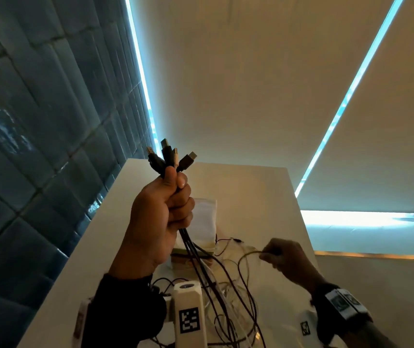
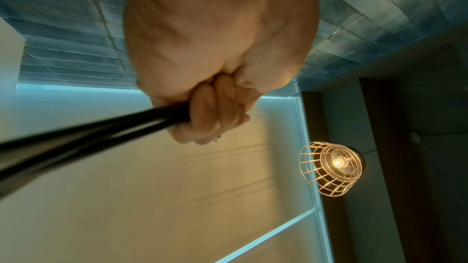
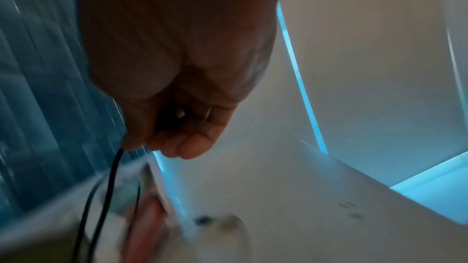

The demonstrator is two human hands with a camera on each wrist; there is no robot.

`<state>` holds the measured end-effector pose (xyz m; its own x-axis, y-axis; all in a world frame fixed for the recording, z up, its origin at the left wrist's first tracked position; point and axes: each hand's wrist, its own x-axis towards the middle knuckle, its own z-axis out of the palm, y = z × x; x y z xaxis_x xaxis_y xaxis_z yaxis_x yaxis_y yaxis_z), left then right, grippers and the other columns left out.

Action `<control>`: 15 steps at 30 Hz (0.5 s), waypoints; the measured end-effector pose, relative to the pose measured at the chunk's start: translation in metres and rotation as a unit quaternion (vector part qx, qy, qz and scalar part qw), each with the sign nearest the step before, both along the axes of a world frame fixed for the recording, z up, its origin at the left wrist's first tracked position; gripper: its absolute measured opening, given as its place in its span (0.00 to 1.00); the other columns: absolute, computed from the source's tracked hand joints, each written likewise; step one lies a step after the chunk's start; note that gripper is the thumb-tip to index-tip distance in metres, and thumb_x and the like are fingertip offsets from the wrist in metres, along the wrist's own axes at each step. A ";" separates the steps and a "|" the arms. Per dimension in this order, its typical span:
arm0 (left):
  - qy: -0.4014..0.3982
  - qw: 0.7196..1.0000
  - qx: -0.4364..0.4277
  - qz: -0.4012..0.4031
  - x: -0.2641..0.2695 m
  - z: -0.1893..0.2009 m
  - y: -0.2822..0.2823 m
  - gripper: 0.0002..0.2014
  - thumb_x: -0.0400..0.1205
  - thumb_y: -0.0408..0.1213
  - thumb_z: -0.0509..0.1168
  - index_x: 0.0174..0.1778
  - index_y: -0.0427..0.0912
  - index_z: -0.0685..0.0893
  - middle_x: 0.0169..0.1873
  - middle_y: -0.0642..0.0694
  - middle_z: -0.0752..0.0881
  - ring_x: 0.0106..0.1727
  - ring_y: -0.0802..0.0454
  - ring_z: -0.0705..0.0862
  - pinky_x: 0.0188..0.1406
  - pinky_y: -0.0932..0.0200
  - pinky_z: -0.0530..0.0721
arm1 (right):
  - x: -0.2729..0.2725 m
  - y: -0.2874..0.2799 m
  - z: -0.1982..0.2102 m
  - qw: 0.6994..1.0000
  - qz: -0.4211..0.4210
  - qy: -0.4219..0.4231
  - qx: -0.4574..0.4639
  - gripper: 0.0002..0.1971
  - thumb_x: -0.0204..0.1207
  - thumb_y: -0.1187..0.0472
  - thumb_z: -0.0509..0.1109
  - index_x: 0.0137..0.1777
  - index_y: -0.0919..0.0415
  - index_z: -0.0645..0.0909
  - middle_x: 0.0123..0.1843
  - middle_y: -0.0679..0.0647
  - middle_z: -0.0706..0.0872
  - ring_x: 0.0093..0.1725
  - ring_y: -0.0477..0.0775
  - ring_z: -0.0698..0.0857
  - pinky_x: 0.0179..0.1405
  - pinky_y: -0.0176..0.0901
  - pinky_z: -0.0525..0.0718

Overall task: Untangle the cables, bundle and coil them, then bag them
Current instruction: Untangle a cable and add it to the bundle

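Observation:
My left hand (image 1: 165, 209) is raised above the white table (image 1: 263, 192) and grips a bundle of several dark cables (image 1: 200, 262). Their USB plugs (image 1: 169, 156) fan out above my fist. In the left wrist view the same left hand (image 2: 210, 117) is curled round the black cables (image 2: 88, 143), which run off to the lower left. Lower and to the right, my right hand (image 1: 283, 257) pinches a thin cable (image 1: 244, 257) near its end. The blurred right wrist view shows the right hand (image 3: 172, 127) holding a thin black cable (image 3: 111, 183) that hangs down. Loose cable loops (image 1: 231, 317) lie tangled on the table.
A whitish folded bag (image 1: 204, 222) lies on the table behind my left hand. A white marker-tagged device (image 1: 188, 315) sits on my left wrist. A tiled wall (image 1: 37, 121) stands to the left, and a caged lamp (image 2: 331, 167) hangs overhead.

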<state>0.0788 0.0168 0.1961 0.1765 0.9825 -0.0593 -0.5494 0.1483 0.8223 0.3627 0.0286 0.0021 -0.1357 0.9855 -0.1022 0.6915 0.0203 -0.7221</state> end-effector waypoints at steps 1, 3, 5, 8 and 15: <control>0.010 1.000 -0.003 0.002 0.002 -0.001 0.000 0.17 0.86 0.46 0.51 0.34 0.43 0.73 0.19 0.54 0.63 0.17 0.61 0.58 0.17 0.63 0.53 | -0.010 0.004 0.020 0.997 -0.016 0.067 0.021 0.05 0.72 0.61 0.77 0.38 0.54 0.83 0.32 0.50 0.86 0.31 0.42 0.85 0.32 0.33 0.84; 0.031 1.000 -0.002 0.002 0.006 -0.001 0.000 0.17 0.87 0.46 0.50 0.35 0.42 0.72 0.19 0.54 0.63 0.18 0.60 0.57 0.19 0.61 0.51 | -0.030 0.011 0.053 0.969 -0.057 0.236 0.035 0.04 0.72 0.66 0.76 0.39 0.62 0.84 0.38 0.56 0.89 0.39 0.51 0.88 0.39 0.41 0.88; 0.065 0.998 0.001 0.003 0.010 -0.003 0.000 0.17 0.87 0.45 0.51 0.36 0.42 0.72 0.19 0.53 0.62 0.18 0.59 0.57 0.20 0.61 0.51 | -0.050 0.014 0.078 0.909 -0.060 0.411 0.023 0.05 0.74 0.73 0.71 0.37 0.69 0.79 0.48 0.64 0.90 0.51 0.63 0.89 0.48 0.52 0.89; 0.156 0.988 0.007 0.022 0.015 -0.008 0.000 0.14 0.88 0.43 0.54 0.42 0.38 0.76 0.19 0.53 0.64 0.18 0.59 0.59 0.16 0.64 0.57 | -0.078 0.013 0.109 0.816 0.003 0.578 -0.010 0.08 0.73 0.75 0.64 0.36 0.66 0.71 0.54 0.75 0.86 0.56 0.74 0.87 0.53 0.62 0.87; 0.301 0.952 -0.001 0.049 0.021 -0.024 0.002 0.15 0.85 0.47 0.59 0.48 0.36 0.79 0.22 0.49 0.72 0.17 0.61 0.67 0.17 0.67 0.67 | -0.122 0.007 0.143 0.851 0.092 0.517 0.022 0.04 0.78 0.71 0.64 0.51 0.71 0.74 0.38 0.68 0.84 0.35 0.61 0.83 0.36 0.48 0.81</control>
<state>0.0997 0.0187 0.1722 0.0183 0.9923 -0.1224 0.0097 0.1222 0.9925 0.2408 0.0352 0.1452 -0.2840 0.9373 0.2020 -0.3300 0.1023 -0.9384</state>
